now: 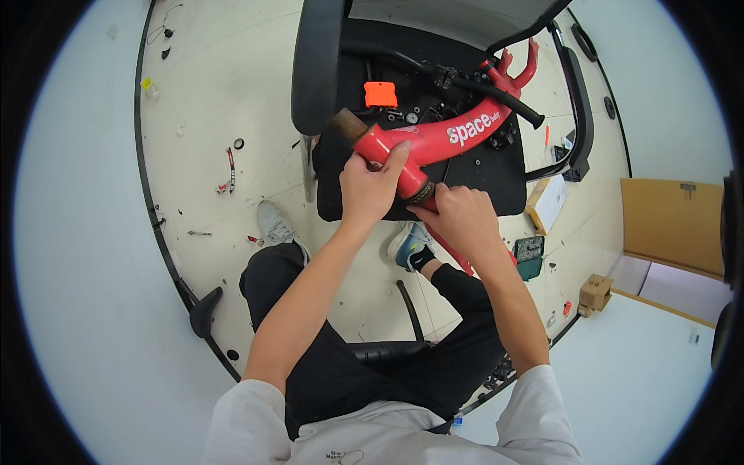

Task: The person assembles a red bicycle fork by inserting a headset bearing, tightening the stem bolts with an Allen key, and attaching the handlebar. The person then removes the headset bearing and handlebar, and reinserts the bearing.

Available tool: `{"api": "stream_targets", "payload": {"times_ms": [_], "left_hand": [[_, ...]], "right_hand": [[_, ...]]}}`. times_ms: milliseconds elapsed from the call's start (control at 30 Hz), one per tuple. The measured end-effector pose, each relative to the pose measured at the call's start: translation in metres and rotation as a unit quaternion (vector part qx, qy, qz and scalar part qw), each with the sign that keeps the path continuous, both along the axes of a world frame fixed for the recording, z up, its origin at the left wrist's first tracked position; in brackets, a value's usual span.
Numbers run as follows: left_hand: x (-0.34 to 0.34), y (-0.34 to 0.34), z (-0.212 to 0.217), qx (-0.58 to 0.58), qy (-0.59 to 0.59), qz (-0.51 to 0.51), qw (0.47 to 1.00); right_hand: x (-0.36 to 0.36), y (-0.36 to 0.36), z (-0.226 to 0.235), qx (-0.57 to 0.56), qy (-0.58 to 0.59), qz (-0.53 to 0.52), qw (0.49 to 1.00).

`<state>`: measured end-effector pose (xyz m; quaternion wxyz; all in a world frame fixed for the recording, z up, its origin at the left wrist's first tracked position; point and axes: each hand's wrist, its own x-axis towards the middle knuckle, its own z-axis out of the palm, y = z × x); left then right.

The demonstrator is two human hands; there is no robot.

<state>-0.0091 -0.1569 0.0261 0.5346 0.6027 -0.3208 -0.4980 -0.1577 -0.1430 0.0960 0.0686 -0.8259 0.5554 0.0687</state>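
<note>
A red bicycle frame (446,139) with white lettering lies across the black seat of an office chair. My left hand (370,186) is closed round its head tube, thumb lying on the red paint. A brown, rusty-looking tube end (349,124) sticks out of the head tube's upper left end. At the other end, by a dark greasy ring (421,191), my right hand (463,218) grips a red fork (449,249). The fork runs down toward my right leg, partly hidden by my hand and forearm. The ring sits against the tube's edge.
On the chair seat (349,198) lie an orange box (380,94), a black handlebar (496,94) and scattered small hardware. Chair armrests (316,70) flank it. A black saddle (204,312) and small parts lie on the floor at left; a green toolbox (529,260) and cardboard box (595,293) stand right.
</note>
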Motion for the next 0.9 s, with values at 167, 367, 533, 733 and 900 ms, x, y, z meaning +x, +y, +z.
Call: {"api": "stream_targets", "payload": {"times_ms": [167, 367, 533, 733, 900], "left_hand": [[-0.002, 0.001, -0.009, -0.006, 0.017, 0.007, 1.0], [-0.005, 0.002, -0.006, -0.013, 0.008, 0.016, 1.0], [0.001, 0.0, -0.004, -0.01, -0.03, -0.007, 0.999], [0.0, 0.0, -0.01, -0.042, 0.087, -0.048, 0.994], [0.011, -0.001, -0.005, -0.036, 0.128, -0.127, 0.983]], "right_hand": [[0.002, -0.004, 0.004, 0.025, -0.026, 0.004, 0.999], [-0.001, -0.01, -0.001, 0.071, -0.075, -0.025, 0.994], [-0.002, -0.014, -0.008, 0.1, -0.114, -0.045, 0.987], [0.001, -0.013, -0.021, 0.108, -0.185, -0.063, 0.975], [0.005, -0.016, -0.017, 0.146, -0.195, -0.096, 0.965]]}}
